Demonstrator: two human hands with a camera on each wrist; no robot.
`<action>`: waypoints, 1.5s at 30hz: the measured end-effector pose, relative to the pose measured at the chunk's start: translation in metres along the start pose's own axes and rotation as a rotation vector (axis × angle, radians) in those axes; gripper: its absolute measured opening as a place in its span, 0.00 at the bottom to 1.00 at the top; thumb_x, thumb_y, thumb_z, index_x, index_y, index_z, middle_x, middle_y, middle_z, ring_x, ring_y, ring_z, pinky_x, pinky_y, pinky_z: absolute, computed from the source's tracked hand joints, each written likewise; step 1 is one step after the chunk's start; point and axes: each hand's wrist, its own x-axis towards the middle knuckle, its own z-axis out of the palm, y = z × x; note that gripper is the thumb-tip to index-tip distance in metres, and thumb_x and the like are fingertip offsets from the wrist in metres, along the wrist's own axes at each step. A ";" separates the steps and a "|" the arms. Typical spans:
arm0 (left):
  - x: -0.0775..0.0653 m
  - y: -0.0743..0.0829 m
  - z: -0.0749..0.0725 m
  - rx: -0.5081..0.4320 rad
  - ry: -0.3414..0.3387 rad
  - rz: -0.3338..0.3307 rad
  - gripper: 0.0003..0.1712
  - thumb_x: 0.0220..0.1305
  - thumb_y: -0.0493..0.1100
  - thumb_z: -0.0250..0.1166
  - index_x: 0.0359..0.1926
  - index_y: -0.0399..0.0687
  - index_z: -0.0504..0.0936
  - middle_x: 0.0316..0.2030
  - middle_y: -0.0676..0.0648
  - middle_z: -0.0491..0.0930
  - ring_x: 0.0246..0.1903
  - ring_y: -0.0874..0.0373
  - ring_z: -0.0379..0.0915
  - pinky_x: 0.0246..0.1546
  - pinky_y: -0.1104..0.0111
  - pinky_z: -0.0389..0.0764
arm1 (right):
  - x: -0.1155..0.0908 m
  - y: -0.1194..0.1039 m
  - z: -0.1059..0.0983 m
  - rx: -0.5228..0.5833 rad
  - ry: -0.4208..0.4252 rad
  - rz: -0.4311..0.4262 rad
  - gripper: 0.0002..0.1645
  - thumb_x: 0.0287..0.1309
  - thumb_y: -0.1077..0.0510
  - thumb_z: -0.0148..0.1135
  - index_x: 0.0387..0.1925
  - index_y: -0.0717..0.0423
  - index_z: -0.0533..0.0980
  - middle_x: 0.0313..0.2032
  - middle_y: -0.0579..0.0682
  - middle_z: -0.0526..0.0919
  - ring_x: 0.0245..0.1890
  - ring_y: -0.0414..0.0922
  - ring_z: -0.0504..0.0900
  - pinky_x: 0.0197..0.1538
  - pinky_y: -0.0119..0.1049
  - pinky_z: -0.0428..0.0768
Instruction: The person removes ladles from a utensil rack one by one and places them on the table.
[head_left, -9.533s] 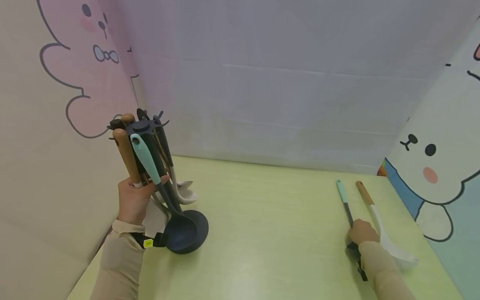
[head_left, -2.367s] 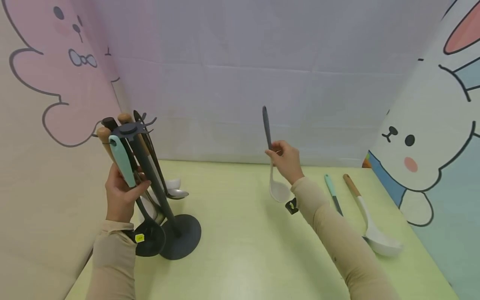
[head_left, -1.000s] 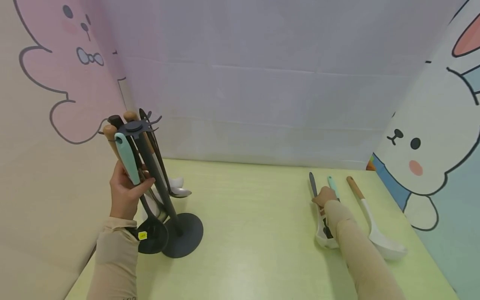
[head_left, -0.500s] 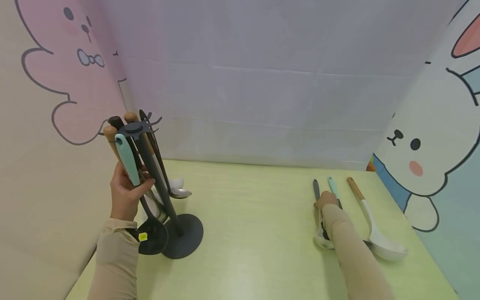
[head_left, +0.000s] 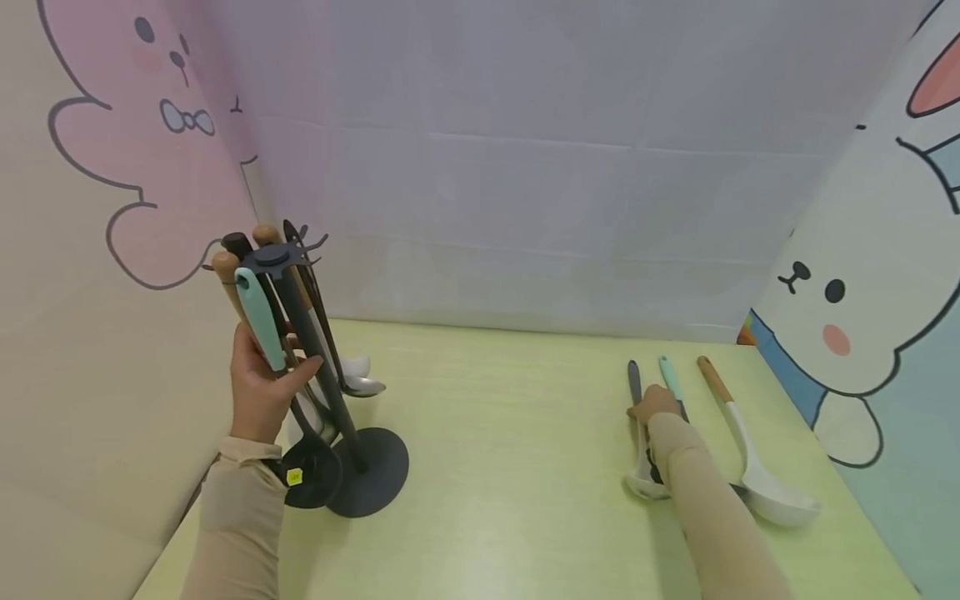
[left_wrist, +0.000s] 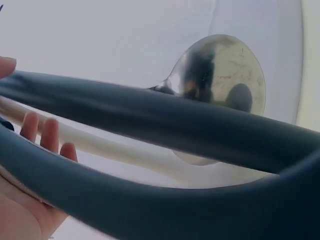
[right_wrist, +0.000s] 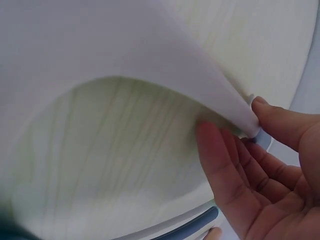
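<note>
My left hand (head_left: 262, 396) is around the upright of a dark utensil stand (head_left: 369, 471), thumb on the pole, among the hanging utensils. A black ladle (head_left: 311, 475) with a mint handle hangs in front of that hand. In the left wrist view, fingers (left_wrist: 49, 135) show between two dark bars, and a shiny metal spoon head (left_wrist: 225, 75) lies beyond. At the right, my right hand (head_left: 656, 402) pinches a white ladle (head_left: 645, 486) with a grey handle by its neck, low over the table. In the right wrist view the ladle's neck (right_wrist: 232, 107) runs to my thumb and fingertips.
Right of the white ladle lie a utensil with a mint handle (head_left: 670, 377), partly under my forearm, and a white, broad-headed utensil (head_left: 772, 500) with a wooden handle. Printed cloth walls (head_left: 525, 208) border the pale green table (head_left: 510, 467).
The white ladle was taken off the stand, carried right and lowered beside the mint-handled utensil. Over the last half second it has barely moved. My left hand has stayed at the stand.
</note>
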 end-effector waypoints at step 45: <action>0.002 0.008 0.019 0.457 0.227 0.200 0.51 0.42 0.25 0.75 0.68 0.47 0.65 0.49 0.60 0.75 0.35 0.64 0.73 0.39 0.77 0.75 | -0.101 -0.228 -0.010 0.356 0.123 -0.861 0.13 0.65 0.60 0.62 0.50 0.57 0.79 0.31 0.45 0.81 0.28 0.38 0.78 0.31 0.33 0.78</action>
